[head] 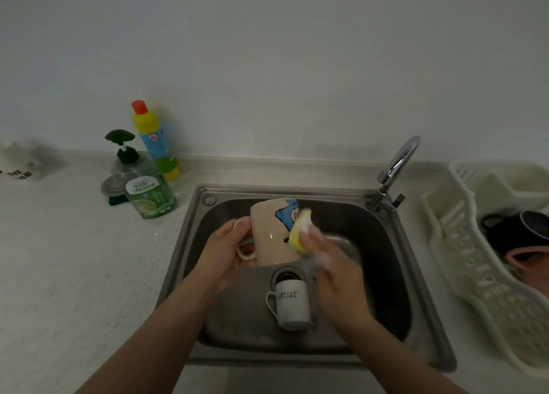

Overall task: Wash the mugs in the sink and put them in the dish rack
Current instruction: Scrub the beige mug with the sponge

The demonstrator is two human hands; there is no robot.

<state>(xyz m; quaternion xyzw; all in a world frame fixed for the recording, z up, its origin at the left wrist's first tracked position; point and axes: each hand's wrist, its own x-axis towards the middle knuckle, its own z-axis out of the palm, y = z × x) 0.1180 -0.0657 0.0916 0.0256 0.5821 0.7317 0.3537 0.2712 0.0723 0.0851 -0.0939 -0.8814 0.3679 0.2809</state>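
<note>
Scrubbing step in hand: left hand [228,245] grips the cartoon mug [274,233] by its handle above the sink [416,275]; right hand [332,278] presses a sponge [300,230] against it. Next: rinse, then dish rack [463,245]. White mug [292,307] awaits in basin.

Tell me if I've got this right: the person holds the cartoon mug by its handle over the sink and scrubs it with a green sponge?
Nearly. The sponge is yellow, not green, as the head view shows. The left hand does hold the cartoon mug by its handle over the sink, and the right hand scrubs it.
</note>
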